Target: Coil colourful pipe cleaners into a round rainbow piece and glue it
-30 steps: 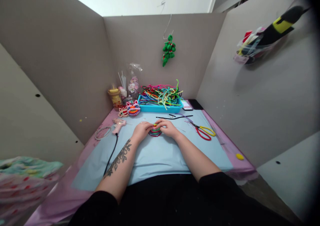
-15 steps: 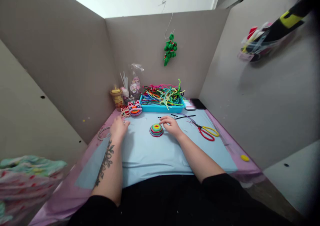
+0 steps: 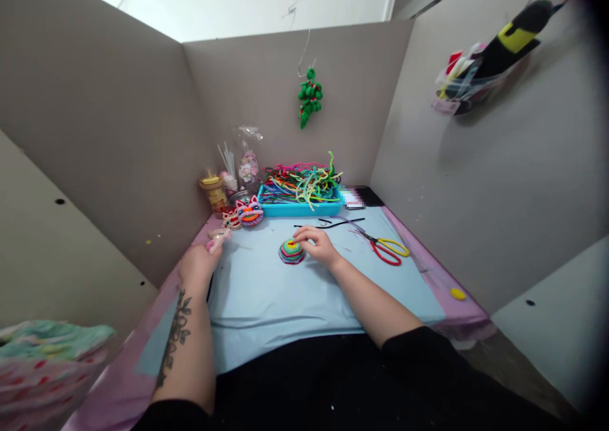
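A round, dome-shaped piece in coloured rings (image 3: pixel 291 253) lies on the light blue mat (image 3: pixel 280 298). My right hand (image 3: pixel 316 244) reaches over its right side, the fingertips at its top; whether they pinch part of it is too small to tell. At the left edge of the mat, my left hand (image 3: pixel 200 266) is closed on a small pink item (image 3: pixel 219 237), partly hidden by the fingers. Beyond that hand sit two fuzzy animal-face pieces, a purple one (image 3: pixel 250 211) and a red and white one (image 3: pixel 231 219).
A blue tray (image 3: pixel 302 210) of fuzzy stems stands at the back, with a lidded cup (image 3: pixel 215 193) left of it. Scissors (image 3: pixel 387 250) and black stems (image 3: pixel 340 224) lie on the right. Grey panels (image 3: pixel 285 69) surround the table.
My left hand has moved left and nearer to me, and a pink item now shows at its fingers. My right fingertips have come over the top of the ringed piece. The view has shifted slightly.
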Motion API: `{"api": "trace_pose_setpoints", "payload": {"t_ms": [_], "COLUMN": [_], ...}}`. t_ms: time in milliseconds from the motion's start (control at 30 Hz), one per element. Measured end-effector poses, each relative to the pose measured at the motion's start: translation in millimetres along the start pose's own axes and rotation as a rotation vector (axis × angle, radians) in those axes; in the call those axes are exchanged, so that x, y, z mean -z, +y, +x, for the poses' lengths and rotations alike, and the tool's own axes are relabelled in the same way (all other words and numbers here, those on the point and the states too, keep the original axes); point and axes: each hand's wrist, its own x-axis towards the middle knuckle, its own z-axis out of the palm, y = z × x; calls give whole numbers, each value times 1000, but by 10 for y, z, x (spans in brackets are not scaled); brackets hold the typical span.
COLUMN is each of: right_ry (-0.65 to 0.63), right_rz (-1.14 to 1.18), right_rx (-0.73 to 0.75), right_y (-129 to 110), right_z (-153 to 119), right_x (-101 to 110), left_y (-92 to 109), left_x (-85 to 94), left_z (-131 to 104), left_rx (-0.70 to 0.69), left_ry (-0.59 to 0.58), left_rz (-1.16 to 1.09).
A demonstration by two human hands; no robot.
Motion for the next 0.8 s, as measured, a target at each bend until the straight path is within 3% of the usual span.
{"api": "trace_pose_setpoints", "payload": {"t_ms": [100, 200, 267, 367, 433, 533, 667, 800], "right_ry": [-76, -203, -182, 56, 214, 273, 212, 56], "right_rz": [159, 421, 594, 643, 603, 595, 550, 426], "right_rx": [-129, -372, -450, -547, -599, -630, -626, -702], "right_y": [-101, -152, -158, -164, -193, -269, -317, -263], "right_z": [-32, -55, -55, -20, 19, 50, -39, -194], "right_x": [-165, -419, -564, -631, -551, -302, 55, 259], "left_y": [133, 454, 695, 947, 1012, 1004, 977, 1014], "left_x": [34, -125, -289, -481, -517, -468, -448, -622], "left_z": [-178, -463, -662, -837, -823, -636, -336, -203], "left_rx": [-130, -360, -480, -616, -673, -662, -666, -687], "left_ry": [182, 326, 290, 148, 118, 150, 57, -91], "left_rz": [-179, -366, -436, -519, -600, -690, -654, -656]}}
